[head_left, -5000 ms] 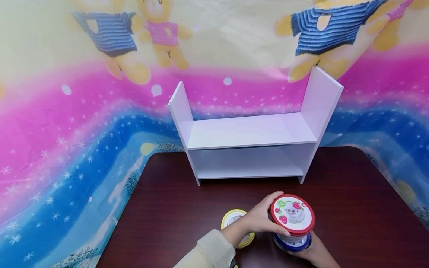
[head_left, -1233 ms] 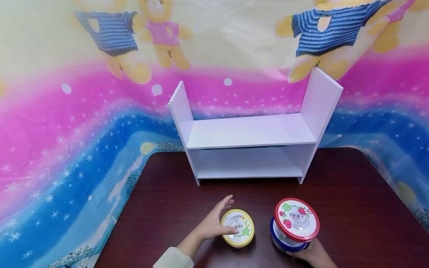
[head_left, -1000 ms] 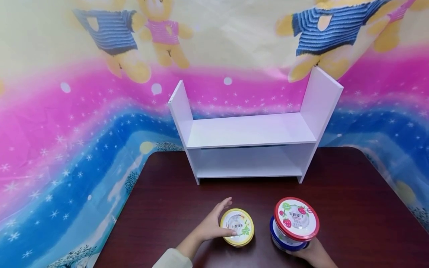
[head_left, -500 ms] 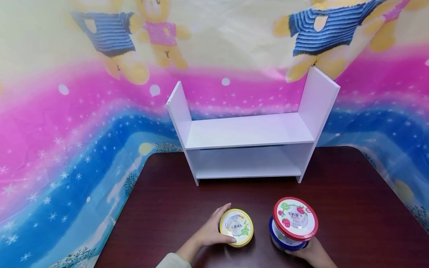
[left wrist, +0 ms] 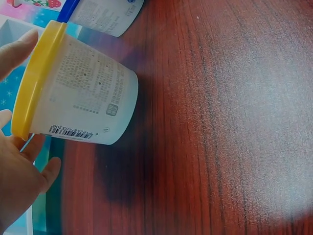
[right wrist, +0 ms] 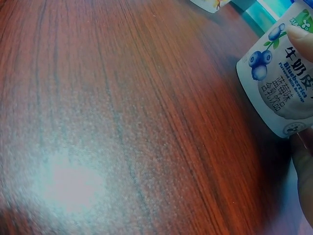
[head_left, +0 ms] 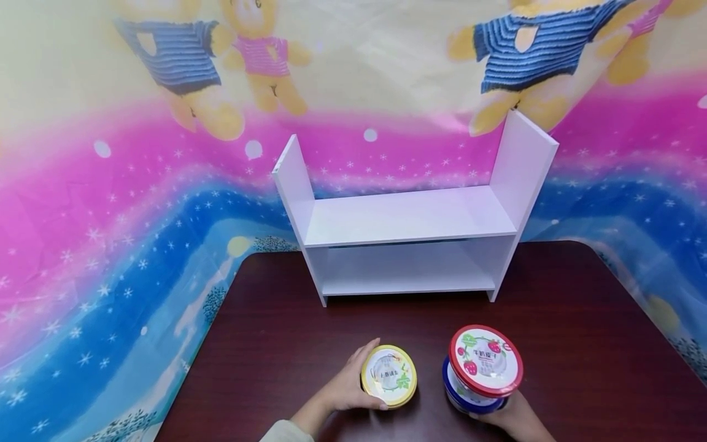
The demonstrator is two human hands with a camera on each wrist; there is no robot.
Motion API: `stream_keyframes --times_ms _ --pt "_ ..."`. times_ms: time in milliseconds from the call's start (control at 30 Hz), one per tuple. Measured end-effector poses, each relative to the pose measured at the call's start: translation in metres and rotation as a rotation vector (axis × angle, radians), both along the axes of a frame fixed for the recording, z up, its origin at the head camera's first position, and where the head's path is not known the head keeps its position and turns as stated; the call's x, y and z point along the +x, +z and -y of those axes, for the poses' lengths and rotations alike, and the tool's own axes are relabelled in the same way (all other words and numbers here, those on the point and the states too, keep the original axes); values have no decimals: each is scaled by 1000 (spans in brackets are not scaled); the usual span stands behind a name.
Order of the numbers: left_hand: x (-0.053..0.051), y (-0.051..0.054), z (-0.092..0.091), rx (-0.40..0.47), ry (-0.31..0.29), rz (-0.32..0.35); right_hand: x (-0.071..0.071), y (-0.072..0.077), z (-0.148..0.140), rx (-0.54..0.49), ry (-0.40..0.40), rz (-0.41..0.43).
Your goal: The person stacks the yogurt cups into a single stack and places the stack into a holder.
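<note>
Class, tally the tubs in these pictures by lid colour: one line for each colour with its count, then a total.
Yellow-lidded tub: 1
Red-lidded tub: 1
Blue-lidded tub: 1
Total tubs: 3

Glare whitens the tabletop (right wrist: 68, 186) in both wrist views, the head view bright.

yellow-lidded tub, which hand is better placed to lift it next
Probably left: the left hand grips the yellow-lidded tub, while the right hand is occupied holding the blue-lidded tub with the red-lidded tub on top.
</note>
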State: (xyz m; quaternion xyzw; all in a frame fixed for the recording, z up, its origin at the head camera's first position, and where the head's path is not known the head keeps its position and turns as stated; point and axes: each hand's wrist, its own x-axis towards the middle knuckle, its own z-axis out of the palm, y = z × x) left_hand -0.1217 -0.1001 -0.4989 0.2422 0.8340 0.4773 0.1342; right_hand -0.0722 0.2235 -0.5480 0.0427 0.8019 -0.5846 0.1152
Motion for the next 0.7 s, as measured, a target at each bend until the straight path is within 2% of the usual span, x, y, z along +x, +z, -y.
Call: stream_keyframes --times_ms 267,467,700 --pt "0 -4 -1 6 3 10 2 1 1 15 -12 -42" --pt "0 -6 -1 2 -9 -16 2 0 1 2 -10 -58" --pt "1 -7 -1 11 -18 -38 -1 1 2 5 -13 -7"
